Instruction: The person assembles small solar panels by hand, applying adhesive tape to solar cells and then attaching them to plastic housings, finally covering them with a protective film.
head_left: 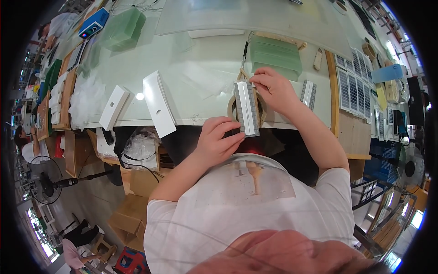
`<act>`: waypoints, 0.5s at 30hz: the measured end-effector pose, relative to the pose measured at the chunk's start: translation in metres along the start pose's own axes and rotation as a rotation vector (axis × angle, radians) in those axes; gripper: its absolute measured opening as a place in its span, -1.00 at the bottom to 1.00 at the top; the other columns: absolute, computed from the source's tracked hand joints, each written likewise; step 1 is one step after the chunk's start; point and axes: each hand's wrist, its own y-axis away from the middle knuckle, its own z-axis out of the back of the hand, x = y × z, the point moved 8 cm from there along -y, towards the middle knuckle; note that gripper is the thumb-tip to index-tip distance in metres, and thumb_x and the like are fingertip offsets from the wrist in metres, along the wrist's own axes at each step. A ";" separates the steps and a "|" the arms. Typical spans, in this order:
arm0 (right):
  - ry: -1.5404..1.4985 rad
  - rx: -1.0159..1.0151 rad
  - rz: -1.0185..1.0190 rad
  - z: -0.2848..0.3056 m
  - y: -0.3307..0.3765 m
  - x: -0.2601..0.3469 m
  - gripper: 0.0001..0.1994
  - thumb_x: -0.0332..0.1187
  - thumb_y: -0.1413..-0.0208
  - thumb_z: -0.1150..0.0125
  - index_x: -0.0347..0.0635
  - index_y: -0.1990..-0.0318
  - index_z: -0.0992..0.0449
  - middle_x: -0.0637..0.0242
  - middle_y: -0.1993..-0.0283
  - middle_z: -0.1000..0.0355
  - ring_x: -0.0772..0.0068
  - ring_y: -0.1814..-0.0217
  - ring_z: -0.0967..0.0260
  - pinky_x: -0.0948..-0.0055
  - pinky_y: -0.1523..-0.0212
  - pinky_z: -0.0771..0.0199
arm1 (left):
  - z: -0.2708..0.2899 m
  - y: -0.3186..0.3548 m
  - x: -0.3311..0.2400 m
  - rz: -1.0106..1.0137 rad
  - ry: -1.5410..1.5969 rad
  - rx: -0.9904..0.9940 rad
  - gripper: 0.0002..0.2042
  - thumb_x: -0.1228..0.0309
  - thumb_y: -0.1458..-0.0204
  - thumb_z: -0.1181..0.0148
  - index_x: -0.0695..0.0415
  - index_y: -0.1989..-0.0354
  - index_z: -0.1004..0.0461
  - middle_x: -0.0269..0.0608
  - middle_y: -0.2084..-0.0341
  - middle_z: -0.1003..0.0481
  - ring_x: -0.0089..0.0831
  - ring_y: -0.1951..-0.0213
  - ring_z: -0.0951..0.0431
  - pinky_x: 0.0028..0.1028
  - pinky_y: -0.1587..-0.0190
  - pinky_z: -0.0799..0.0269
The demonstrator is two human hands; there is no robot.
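Note:
In front of me is a narrow grey gridded panel (247, 109) with a white strip down its middle. It lies over a tan tape roll (262, 109) at the table's front edge. My left hand (218, 140) grips the panel's lower left edge, with the fingers curled against it. At the far right corner, the fingertips of my right hand (273, 90) are pinched together on the panel. A similar gridded panel (309, 94) lies on the table to the right. Left of my hands, two white boxes, one longer (158, 102) and one shorter (114, 108), reach the front edge.
Green translucent blocks stand at back right (275, 57) and back left (124, 29), near a blue control box (93, 23). A clear sheet (255, 18) spans the table's back. Wooden dividers (332, 91) flank the table; more gridded panels (353, 86) lie on the right.

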 end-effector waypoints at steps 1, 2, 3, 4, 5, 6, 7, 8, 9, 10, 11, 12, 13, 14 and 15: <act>0.010 -0.008 0.014 0.000 0.000 0.000 -0.84 -0.47 -0.06 -0.10 -0.15 0.20 -0.53 0.25 0.10 -0.41 0.18 0.22 -0.44 0.38 0.21 -0.45 | -0.001 0.000 0.001 0.003 0.003 0.003 -0.73 0.49 0.30 -0.36 0.01 0.33 -0.56 -0.33 0.19 -0.47 -0.26 0.14 -0.42 -0.33 0.14 -0.32; 0.007 -0.003 0.008 -0.001 0.001 -0.001 -0.84 -0.47 -0.06 -0.10 -0.15 0.20 -0.53 0.25 0.10 -0.41 0.18 0.22 -0.44 0.38 0.21 -0.45 | -0.001 0.001 0.000 0.010 0.010 -0.002 -0.73 0.49 0.31 -0.36 0.02 0.34 -0.57 -0.32 0.19 -0.47 -0.26 0.14 -0.43 -0.33 0.14 -0.32; 0.035 -0.016 0.044 -0.001 0.001 0.000 -0.84 -0.46 -0.06 -0.11 -0.15 0.20 -0.53 0.24 0.11 -0.41 0.18 0.22 -0.44 0.38 0.21 -0.45 | -0.001 0.002 0.001 0.019 0.018 -0.006 -0.74 0.50 0.31 -0.36 0.03 0.34 -0.57 -0.31 0.20 -0.47 -0.25 0.14 -0.43 -0.33 0.14 -0.32; 0.063 -0.029 0.079 0.000 0.001 0.001 -0.84 -0.46 -0.06 -0.11 -0.15 0.19 -0.53 0.24 0.12 -0.42 0.18 0.21 -0.44 0.38 0.21 -0.45 | -0.002 0.001 0.002 0.013 0.017 0.006 -0.73 0.52 0.32 -0.37 0.03 0.34 -0.58 -0.29 0.20 -0.47 -0.22 0.13 -0.42 -0.34 0.12 -0.33; 0.056 -0.019 0.066 -0.001 0.001 0.000 -0.84 -0.46 -0.06 -0.11 -0.15 0.19 -0.53 0.24 0.12 -0.42 0.18 0.21 -0.44 0.38 0.21 -0.45 | -0.001 -0.001 0.002 0.012 0.018 0.021 -0.72 0.53 0.33 -0.37 0.03 0.34 -0.59 -0.26 0.20 -0.47 -0.19 0.13 -0.40 -0.34 0.11 -0.34; 0.062 -0.024 0.072 -0.001 -0.001 0.000 -0.84 -0.46 -0.07 -0.11 -0.15 0.19 -0.54 0.24 0.12 -0.42 0.17 0.21 -0.44 0.38 0.21 -0.45 | -0.002 -0.001 0.003 0.007 0.020 0.015 -0.72 0.53 0.33 -0.37 0.03 0.34 -0.59 -0.27 0.19 -0.47 -0.19 0.12 -0.40 -0.34 0.11 -0.35; 0.067 -0.029 0.077 -0.001 0.000 0.001 -0.84 -0.46 -0.07 -0.11 -0.15 0.19 -0.54 0.23 0.12 -0.43 0.17 0.21 -0.44 0.38 0.21 -0.45 | -0.003 0.001 0.004 0.020 0.030 0.026 -0.72 0.53 0.33 -0.37 0.03 0.34 -0.59 -0.27 0.19 -0.47 -0.19 0.12 -0.40 -0.34 0.11 -0.35; 0.064 -0.025 0.071 -0.001 -0.001 0.000 -0.84 -0.46 -0.07 -0.11 -0.15 0.19 -0.54 0.23 0.12 -0.43 0.17 0.21 -0.44 0.38 0.21 -0.45 | -0.003 0.000 0.006 0.021 0.026 0.025 -0.72 0.53 0.33 -0.37 0.02 0.34 -0.59 -0.27 0.19 -0.47 -0.19 0.12 -0.40 -0.35 0.11 -0.35; 0.050 -0.018 0.056 -0.001 -0.001 -0.002 -0.84 -0.45 -0.07 -0.10 -0.16 0.19 -0.53 0.23 0.12 -0.43 0.16 0.20 -0.44 0.37 0.21 -0.45 | -0.003 0.000 0.007 0.022 0.021 0.023 -0.71 0.53 0.33 -0.37 0.02 0.33 -0.59 -0.27 0.19 -0.46 -0.19 0.12 -0.40 -0.35 0.11 -0.35; 0.035 -0.012 0.041 -0.002 -0.001 -0.003 -0.83 -0.45 -0.08 -0.10 -0.16 0.18 -0.53 0.22 0.12 -0.43 0.15 0.20 -0.44 0.37 0.21 -0.45 | -0.004 0.001 0.008 0.023 0.031 0.021 -0.71 0.53 0.33 -0.37 0.01 0.33 -0.59 -0.28 0.19 -0.46 -0.20 0.12 -0.40 -0.35 0.11 -0.35; 0.033 -0.010 0.042 -0.002 -0.002 -0.003 -0.83 -0.45 -0.08 -0.10 -0.16 0.18 -0.53 0.22 0.12 -0.43 0.15 0.20 -0.44 0.37 0.21 -0.45 | -0.004 0.001 0.008 0.025 0.029 0.022 -0.71 0.53 0.33 -0.37 0.01 0.33 -0.59 -0.28 0.19 -0.46 -0.20 0.12 -0.40 -0.35 0.11 -0.35; 0.047 -0.014 0.060 -0.001 -0.001 -0.001 -0.83 -0.45 -0.07 -0.10 -0.16 0.18 -0.53 0.21 0.12 -0.43 0.14 0.20 -0.44 0.36 0.20 -0.45 | -0.003 0.000 0.006 0.018 0.023 0.028 -0.71 0.53 0.34 -0.37 0.01 0.33 -0.59 -0.27 0.19 -0.46 -0.19 0.12 -0.40 -0.35 0.10 -0.35; 0.061 -0.018 0.080 0.001 -0.001 0.001 -0.83 -0.45 -0.07 -0.10 -0.15 0.18 -0.53 0.20 0.11 -0.43 0.13 0.19 -0.44 0.35 0.19 -0.45 | -0.002 -0.001 0.005 0.010 0.016 0.034 -0.71 0.53 0.34 -0.38 0.02 0.33 -0.59 -0.27 0.19 -0.46 -0.19 0.12 -0.40 -0.35 0.10 -0.35; 0.058 -0.023 0.097 0.003 -0.001 0.003 -0.83 -0.45 -0.07 -0.10 -0.15 0.18 -0.53 0.20 0.11 -0.43 0.13 0.19 -0.44 0.35 0.19 -0.45 | 0.000 -0.002 0.004 0.005 0.009 0.031 -0.71 0.54 0.35 -0.38 0.02 0.34 -0.59 -0.26 0.19 -0.46 -0.19 0.13 -0.41 -0.34 0.11 -0.36; 0.074 -0.019 0.105 0.002 -0.002 0.002 -0.83 -0.45 -0.06 -0.10 -0.14 0.18 -0.54 0.19 0.11 -0.43 0.12 0.17 -0.43 0.34 0.18 -0.45 | 0.000 -0.003 0.005 0.000 -0.003 0.028 -0.70 0.54 0.35 -0.38 0.02 0.34 -0.59 -0.26 0.20 -0.46 -0.18 0.13 -0.41 -0.34 0.12 -0.36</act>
